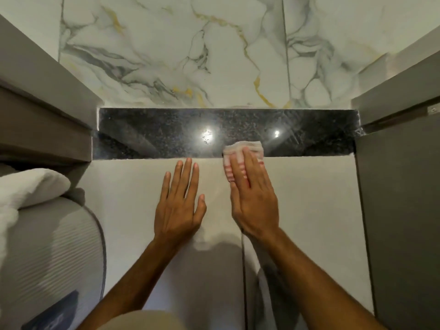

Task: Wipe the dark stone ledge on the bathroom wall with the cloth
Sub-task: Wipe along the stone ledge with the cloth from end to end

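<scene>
The dark speckled stone ledge [154,133] runs across the wall, glossy, with two light reflections on it. A white cloth with red stripes [247,148] lies over the ledge's front edge, right of centre, and hangs a little down the plain wall below. My right hand [252,198] presses flat on the cloth, fingers together and pointing up at the ledge. My left hand [179,203] lies flat and empty on the pale wall just below the ledge, fingers spread, fingertips short of the stone.
Marble-patterned tiles [214,55] rise above the ledge. Grey panels [45,103] box it in on the left and a grey door or cabinet [400,198] on the right. A white towel [26,186] and a ribbed grey appliance [52,253] sit lower left.
</scene>
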